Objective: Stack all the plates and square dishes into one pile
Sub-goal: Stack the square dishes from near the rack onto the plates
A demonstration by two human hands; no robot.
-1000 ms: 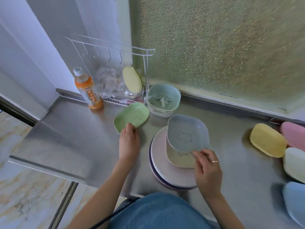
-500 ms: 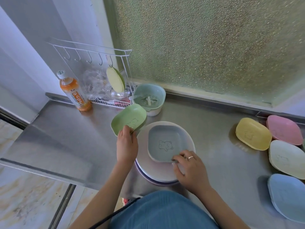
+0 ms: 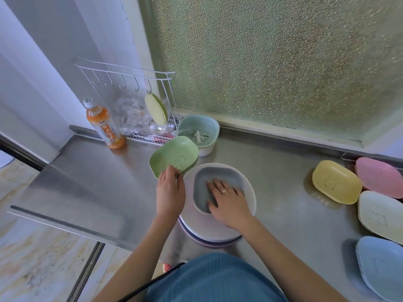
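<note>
A pile of round plates [image 3: 248, 192] sits at the counter's front, white on top and purple below. A grey-blue square dish [image 3: 218, 174] lies on the pile, over a cream dish whose edge shows beneath. My right hand [image 3: 226, 198] rests flat inside the grey-blue dish, fingers spread. My left hand [image 3: 170, 190] pinches the near rim of a green square dish [image 3: 174, 155], held tilted just left of the pile. Four more square dishes lie at the right: yellow [image 3: 337, 182], pink [image 3: 379, 177], cream [image 3: 380, 216] and blue [image 3: 380, 267].
A teal colander in a white bowl [image 3: 199, 132] stands behind the green dish. A white wire rack [image 3: 130, 99] with hooks, a hanging pale green pad and plastic wrap stands at the back left, beside an orange drink bottle [image 3: 102, 124]. Frosted glass backs the steel counter [image 3: 87, 186].
My right hand set the grey-blue dish down onto the pile, let go of its rim, and now lies flat inside it. My left hand lifted the green dish higher, toward the pile.
</note>
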